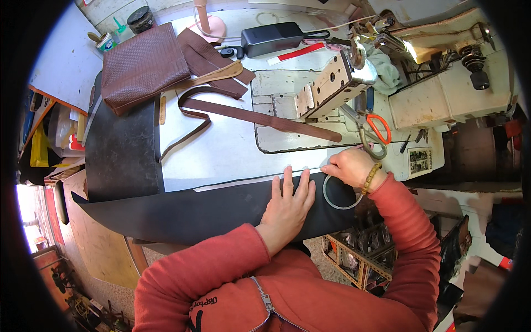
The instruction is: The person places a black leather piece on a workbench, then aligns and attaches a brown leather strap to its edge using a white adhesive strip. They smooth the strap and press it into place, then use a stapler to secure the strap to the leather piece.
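A long black sheet (221, 218), which looks like leather or leatherette, lies along the table's near edge, its front part hanging over. A narrow white strip (238, 183) runs along its far edge. My left hand (289, 205) rests flat on the sheet, fingers spread toward that edge. At the strip's right end my right hand (352, 167) is closed, thumb and fingertips pinched together at the sheet's edge; what lies between them is hidden. A beaded bracelet (371, 177) circles my right wrist, and a pale ring like a bangle (326, 195) hangs by it over the sheet.
Beyond my hands are a sewing machine (332, 83), orange-handled scissors (379, 128) and a brown strap (260, 117). Farther left lie a brown textured bag piece (145, 69), a wooden-looking tool (213, 74) and another black sheet (121, 149). A dark grey case (271, 39) stands at the back.
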`<act>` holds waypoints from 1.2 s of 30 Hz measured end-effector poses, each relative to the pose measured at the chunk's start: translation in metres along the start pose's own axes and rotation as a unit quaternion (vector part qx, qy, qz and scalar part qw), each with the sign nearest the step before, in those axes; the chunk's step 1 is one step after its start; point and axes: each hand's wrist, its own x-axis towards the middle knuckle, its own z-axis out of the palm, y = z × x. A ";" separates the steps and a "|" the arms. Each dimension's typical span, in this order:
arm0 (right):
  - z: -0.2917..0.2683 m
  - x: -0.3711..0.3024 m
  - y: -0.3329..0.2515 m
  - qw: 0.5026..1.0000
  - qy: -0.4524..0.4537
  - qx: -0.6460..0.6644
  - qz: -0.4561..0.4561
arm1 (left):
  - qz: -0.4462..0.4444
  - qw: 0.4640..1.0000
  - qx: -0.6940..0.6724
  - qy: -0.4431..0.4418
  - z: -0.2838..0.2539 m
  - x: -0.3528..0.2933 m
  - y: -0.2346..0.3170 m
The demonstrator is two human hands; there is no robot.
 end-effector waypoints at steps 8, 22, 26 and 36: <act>-0.006 0.001 0.011 0.993 -0.066 0.090 0.032 | 0.032 0.985 0.164 0.037 0.001 0.028 0.015; -0.012 -0.021 0.052 0.961 -0.110 0.226 0.118 | 0.053 0.968 0.241 0.054 0.005 0.039 0.021; -0.011 -0.019 0.052 0.972 -0.103 0.192 0.093 | 0.054 0.968 0.245 0.016 0.006 0.051 0.025; -0.013 -0.019 0.044 0.991 -0.076 0.075 0.075 | 0.042 0.985 0.150 -0.073 -0.001 0.072 0.026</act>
